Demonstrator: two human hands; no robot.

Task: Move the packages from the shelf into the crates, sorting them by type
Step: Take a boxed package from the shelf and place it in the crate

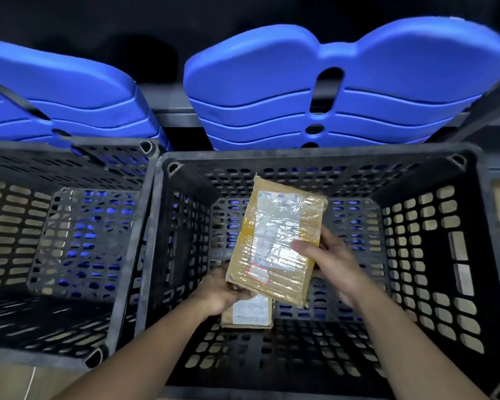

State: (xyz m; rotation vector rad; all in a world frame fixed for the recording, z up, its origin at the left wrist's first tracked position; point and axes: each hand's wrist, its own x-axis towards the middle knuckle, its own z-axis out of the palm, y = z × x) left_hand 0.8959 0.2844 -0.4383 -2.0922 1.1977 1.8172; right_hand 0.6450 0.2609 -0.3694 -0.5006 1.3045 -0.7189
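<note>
One small brown labelled parcel (250,313) already lies on the floor of the right black perforated plastic crate (300,154), nearest me. Just above it, my left hand (223,293) grips the near corner of a flat brown taped cardboard package (274,226), fingers hidden beneath. My right hand (326,261) pinches its right edge, thumb on top. No package shows in the left black crate (70,145). Beyond stand stacked blue plastic panels (329,82). Sorting is at an early stage, I judge.
</note>
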